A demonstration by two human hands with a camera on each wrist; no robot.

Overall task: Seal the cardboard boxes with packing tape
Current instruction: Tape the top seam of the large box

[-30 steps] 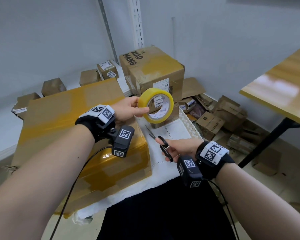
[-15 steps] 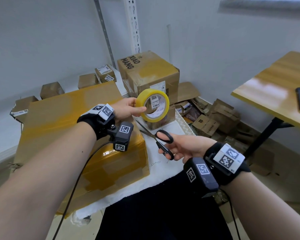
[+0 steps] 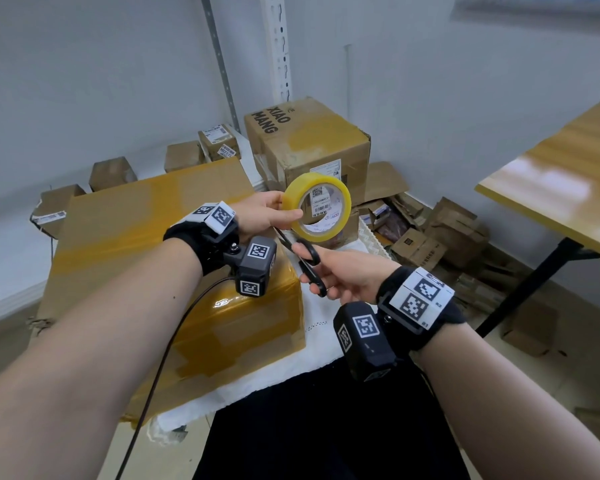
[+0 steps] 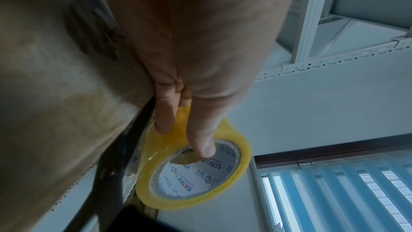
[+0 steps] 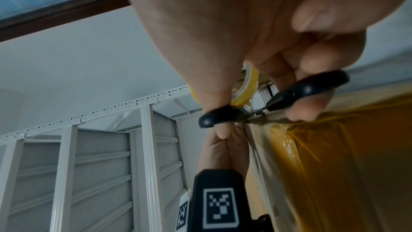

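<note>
a yellow tape roll (image 3: 316,208) is pinched in the left hand (image 3: 261,216) above a taped cardboard box (image 3: 174,271); the right hand (image 3: 349,276) grips black scissors (image 3: 303,259) beside it. a white cloth (image 3: 321,337) lies under the box, white walls (image 3: 465,81) behind.

A yellow roll of packing tape (image 3: 316,208) stands on edge in mid-air, its printed white core facing us. Below and left lies a large flat cardboard box (image 3: 160,261) (top and front glossy with amber tape); a taller box (image 3: 309,140) stands behind.
</note>
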